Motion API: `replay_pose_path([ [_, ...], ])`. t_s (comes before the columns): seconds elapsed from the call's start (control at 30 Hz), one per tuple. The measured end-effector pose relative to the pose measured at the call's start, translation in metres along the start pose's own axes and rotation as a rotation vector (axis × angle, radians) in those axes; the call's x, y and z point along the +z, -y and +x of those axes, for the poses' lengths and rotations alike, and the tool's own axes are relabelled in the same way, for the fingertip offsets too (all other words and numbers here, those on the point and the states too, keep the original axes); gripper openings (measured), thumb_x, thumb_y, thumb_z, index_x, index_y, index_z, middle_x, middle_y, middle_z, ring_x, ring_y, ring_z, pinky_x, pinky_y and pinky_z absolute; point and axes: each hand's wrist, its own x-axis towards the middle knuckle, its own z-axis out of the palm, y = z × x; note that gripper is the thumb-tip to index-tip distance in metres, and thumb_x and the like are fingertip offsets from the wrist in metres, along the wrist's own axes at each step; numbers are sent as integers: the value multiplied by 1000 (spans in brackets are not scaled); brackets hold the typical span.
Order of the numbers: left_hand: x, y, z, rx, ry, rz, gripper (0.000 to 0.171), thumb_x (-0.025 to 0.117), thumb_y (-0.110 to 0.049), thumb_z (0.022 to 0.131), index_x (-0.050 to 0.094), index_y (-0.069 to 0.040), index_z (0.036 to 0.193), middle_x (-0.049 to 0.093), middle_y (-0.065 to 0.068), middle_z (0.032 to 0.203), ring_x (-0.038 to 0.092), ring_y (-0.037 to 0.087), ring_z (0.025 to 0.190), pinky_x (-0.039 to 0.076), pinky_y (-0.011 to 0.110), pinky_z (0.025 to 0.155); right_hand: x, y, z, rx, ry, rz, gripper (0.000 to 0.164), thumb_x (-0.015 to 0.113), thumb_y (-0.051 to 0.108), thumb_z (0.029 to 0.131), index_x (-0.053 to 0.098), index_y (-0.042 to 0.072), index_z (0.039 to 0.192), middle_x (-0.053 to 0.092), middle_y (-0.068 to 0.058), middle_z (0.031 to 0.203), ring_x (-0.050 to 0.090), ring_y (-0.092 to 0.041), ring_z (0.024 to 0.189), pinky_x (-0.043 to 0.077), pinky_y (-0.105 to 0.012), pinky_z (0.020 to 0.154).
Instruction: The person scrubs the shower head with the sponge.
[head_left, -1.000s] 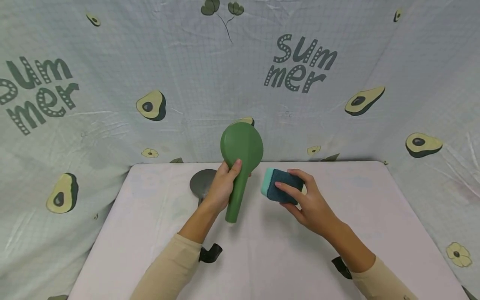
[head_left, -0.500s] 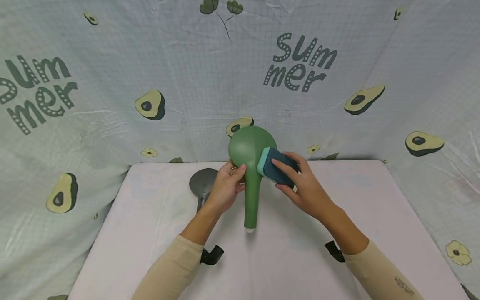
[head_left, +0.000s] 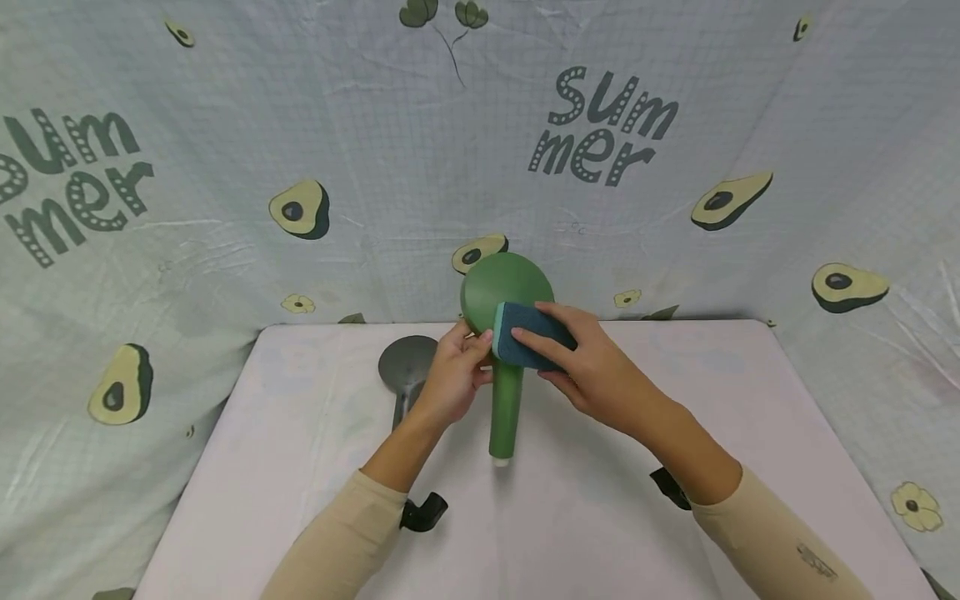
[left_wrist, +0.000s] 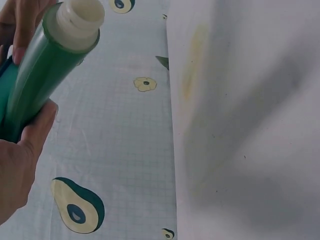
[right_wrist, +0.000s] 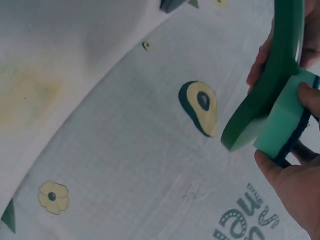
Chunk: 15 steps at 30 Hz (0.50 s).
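A green handheld shower head (head_left: pixel 504 283) is held up over the table, its round end at the top and its handle pointing down. My left hand (head_left: pixel 454 377) grips it at the neck from the left. In my right hand (head_left: pixel 606 367) is a sponge (head_left: pixel 523 337), dark blue on one side and mint green on the other. The mint side lies against the shower head just below its round part, as the right wrist view shows with the sponge (right_wrist: pixel 286 117). A white threaded end (left_wrist: pixel 80 20) tips the handle in the left wrist view.
A dark grey shower head (head_left: pixel 406 363) lies on the white table (head_left: pixel 585 517), left of my left hand and partly behind that arm. Behind the table hangs a pale cloth (head_left: pixel 390 167) printed with avocados and lettering. Black wrist-camera mounts (head_left: pixel 424 512) stick out under the sleeves.
The green shower head moved right and turned more upright. My right hand brought the sponge left and up onto it, then slid it further left across the neck. The grey shower head stayed put.
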Motion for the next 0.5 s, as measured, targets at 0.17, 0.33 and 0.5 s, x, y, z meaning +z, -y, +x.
replay_pose_path([
  [0.17, -2, 1, 1, 25, -92, 3, 37, 42, -7, 111, 44, 9, 144, 75, -4, 98, 72, 6, 80, 59, 22, 65, 8, 17, -10, -102, 45, -49, 73, 88, 12, 83, 57, 25, 148, 45, -20, 151, 50, -40, 133, 55, -51, 102],
  [0.33, -5, 1, 3, 51, -178, -41, 36, 42, -8, 111, 46, 7, 143, 73, 9, 110, 74, 10, 84, 62, 26, 69, 26, 35, -32, -189, 57, 33, 72, 90, 15, 81, 59, 27, 145, 46, -20, 148, 49, -34, 133, 55, -49, 103],
  [0.5, -5, 1, 3, 85, -159, -124, 37, 41, -11, 112, 43, 6, 144, 73, 9, 113, 77, 16, 90, 65, 33, 73, 37, 41, -50, -176, 18, 133, 56, 79, 27, 94, 58, 27, 145, 43, -21, 149, 48, -32, 134, 58, -45, 99],
])
